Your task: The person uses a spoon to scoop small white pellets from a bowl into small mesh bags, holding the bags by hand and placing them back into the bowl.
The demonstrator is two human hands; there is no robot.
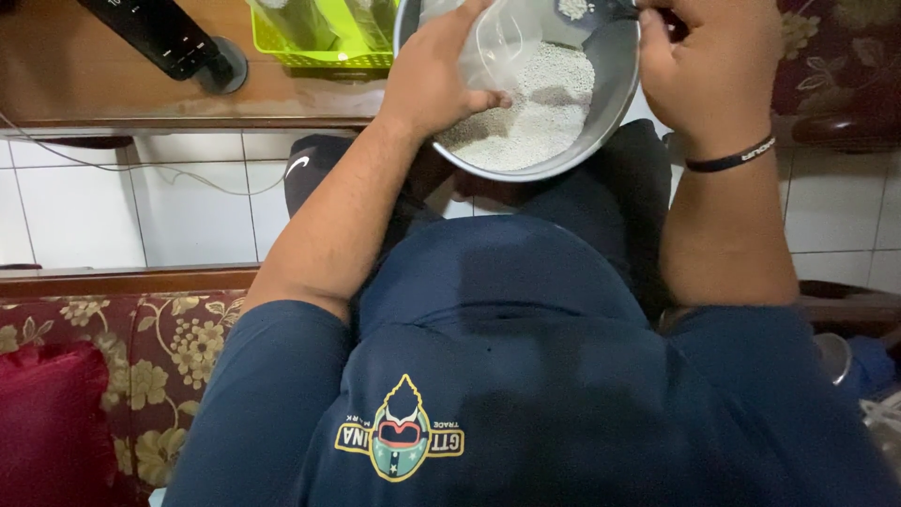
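Observation:
A round metal bowl (615, 89) full of small white beads (535, 117) rests on my lap near the top of the view. My left hand (436, 70) holds a clear plastic bag (502, 42) open over the bowl's left side. My right hand (709, 61) is closed on a dark spoon (601, 9) heaped with white beads, held right above the bag's mouth. A black band circles my right wrist. I am seated, with my dark blue shirt filling the lower view.
A wooden table edge (188, 117) lies at the top left with a black remote-like device (155, 33) and a green plastic basket (319, 42). A floral sofa with a red cushion (47, 422) is at lower left. White floor tiles lie below.

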